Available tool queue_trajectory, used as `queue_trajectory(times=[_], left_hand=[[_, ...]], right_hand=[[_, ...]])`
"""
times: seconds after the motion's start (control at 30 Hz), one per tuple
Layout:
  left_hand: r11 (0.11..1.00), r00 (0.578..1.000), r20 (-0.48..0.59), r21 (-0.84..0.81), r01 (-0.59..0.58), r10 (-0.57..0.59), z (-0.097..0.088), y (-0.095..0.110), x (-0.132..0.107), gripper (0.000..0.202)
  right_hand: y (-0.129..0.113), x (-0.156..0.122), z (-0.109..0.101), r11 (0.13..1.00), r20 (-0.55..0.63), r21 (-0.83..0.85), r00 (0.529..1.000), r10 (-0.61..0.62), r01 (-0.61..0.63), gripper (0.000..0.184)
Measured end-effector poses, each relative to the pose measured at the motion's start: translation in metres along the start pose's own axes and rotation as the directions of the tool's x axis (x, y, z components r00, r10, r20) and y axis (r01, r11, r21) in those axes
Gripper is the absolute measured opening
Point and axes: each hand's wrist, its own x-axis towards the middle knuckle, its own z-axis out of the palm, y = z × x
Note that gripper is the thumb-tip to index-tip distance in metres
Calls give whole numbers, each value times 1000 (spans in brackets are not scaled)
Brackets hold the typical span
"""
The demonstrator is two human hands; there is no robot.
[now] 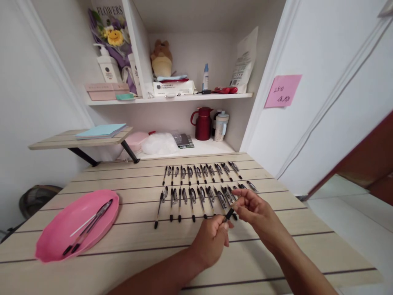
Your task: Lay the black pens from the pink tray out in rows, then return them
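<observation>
Right of the pink tray (55,229), the left hand (211,237) is clamped on a dark pen (229,214); the right hand (253,207) is beside its far end, fingertips drawn together (contact unclear). Two rows of pens and caps (202,193) lie right of the tray, beyond the left hand.

The one head-worn camera looks forward and down across the bench (135,239) from its near side, taking in the left and right edges and, past the far edge, the white shelf unit (140,49). It sits close above the work: the forearms come in from below, putting the left hand (209,241) and right hand (257,211) low, right of centre.
</observation>
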Motion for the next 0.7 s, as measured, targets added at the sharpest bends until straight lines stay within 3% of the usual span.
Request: queue_trajectory(times=[0.23,0.47,0.7], left_hand=[[989,994,82,-124,78,-68,-2,-8,3,32],[990,996,84,-136,48,-36,-2,-5,1,32],[991,995,94,-125,48,-36,-2,-5,1,31]], right_hand=[[2,-1,-7,995,21,-10,995,98,-98,35],[8,2,-4,998,12,-26,999,53,-53,23],[9,2,-7,995,54,42,994,90,-92,32]])
